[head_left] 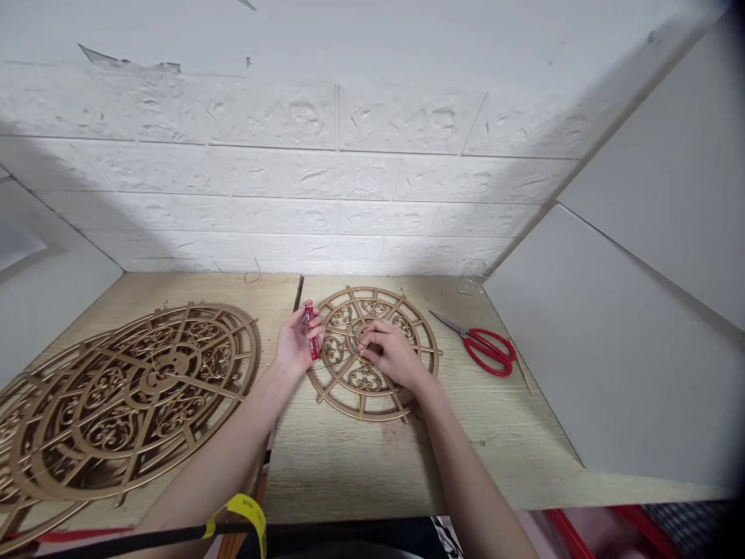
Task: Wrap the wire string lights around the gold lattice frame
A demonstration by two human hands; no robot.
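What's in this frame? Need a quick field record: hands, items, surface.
left hand: grips a small red item, at the left rim of the small disc
right hand: fingertips down at the centre of the small disc; grip unclear
small disc: gold openwork, flat on the table
large discs: gold, overlapping, far left
scissors: red handles, blades shut, right of the small disc, apart from it
backdrop: white brick wall

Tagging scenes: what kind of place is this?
Likely a craft workbench: wooden table against a white brick-pattern wall, stacked gold filigree discs, red scissors, left hand holding a small red tube beside a smaller disc.
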